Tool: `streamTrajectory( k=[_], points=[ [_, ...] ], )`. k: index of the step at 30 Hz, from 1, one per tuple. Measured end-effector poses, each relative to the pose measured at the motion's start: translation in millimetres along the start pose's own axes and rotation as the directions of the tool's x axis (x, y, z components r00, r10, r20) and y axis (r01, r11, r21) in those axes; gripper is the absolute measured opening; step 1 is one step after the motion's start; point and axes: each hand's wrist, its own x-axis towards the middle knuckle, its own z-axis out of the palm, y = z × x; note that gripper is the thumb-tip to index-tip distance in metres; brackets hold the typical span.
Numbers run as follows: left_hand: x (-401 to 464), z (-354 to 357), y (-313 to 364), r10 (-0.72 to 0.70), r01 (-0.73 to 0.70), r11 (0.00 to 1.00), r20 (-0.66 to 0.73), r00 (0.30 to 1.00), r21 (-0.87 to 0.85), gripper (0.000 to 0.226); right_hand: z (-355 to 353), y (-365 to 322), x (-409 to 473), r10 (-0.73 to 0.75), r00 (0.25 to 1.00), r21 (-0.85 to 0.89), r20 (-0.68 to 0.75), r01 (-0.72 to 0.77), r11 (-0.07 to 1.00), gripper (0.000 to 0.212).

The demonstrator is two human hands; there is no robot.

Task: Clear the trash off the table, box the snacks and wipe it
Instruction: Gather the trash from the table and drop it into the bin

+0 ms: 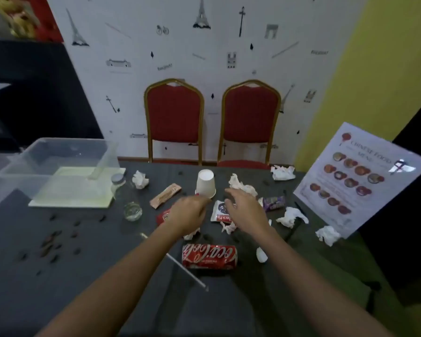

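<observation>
My left hand [188,214] and my right hand [244,206] hover over the middle of the dark table [88,251], fingers apart, holding nothing. Between and just beyond them stands an upside-down white paper cup [205,183]. A white snack packet [221,211] lies under my right hand, a red wrapper [162,216] under my left. A crushed Coca-Cola can [209,256] lies on its side nearer to me, beside a white straw [180,263]. Crumpled tissues [292,216] are scattered around. A tan snack bar [165,195] and a purple snack packet [274,203] lie beside the cup.
A clear plastic box [58,166] rests on its pale lid at the far left, with a clear bottle [129,198] lying beside it. Dark crumbs [51,242] dot the left side. A menu sheet [360,178] leans at the right. Two red chairs [174,117] stand behind the table.
</observation>
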Motion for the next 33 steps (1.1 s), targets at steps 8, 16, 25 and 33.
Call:
streamTrajectory(
  k=[8,16,25,33],
  points=[
    [-56.0,64.5,6.4,0.117,-0.106,0.993,0.238,0.964,-0.057,0.066,43.9,45.1,-17.2,0.121,0.984,-0.119,0.134,-0.105,0.987,0.039],
    [-70.2,87.9,19.1,0.106,-0.130,0.989,0.281,0.954,0.069,0.080,57.6,73.8,11.4,0.117,0.950,-0.311,0.288,-0.022,0.950,0.066],
    [-115.6,84.0,8.7,0.060,-0.058,0.997,-0.036,0.998,0.050,0.075,70.7,81.0,43.2,0.082,0.943,-0.304,0.324,0.021,0.952,0.052],
    [-134.8,65.1,5.7,-0.172,0.185,0.981,-0.172,0.970,0.063,0.073,69.4,79.8,62.0,0.052,0.955,-0.373,0.290,0.063,0.926,0.052]
  ],
)
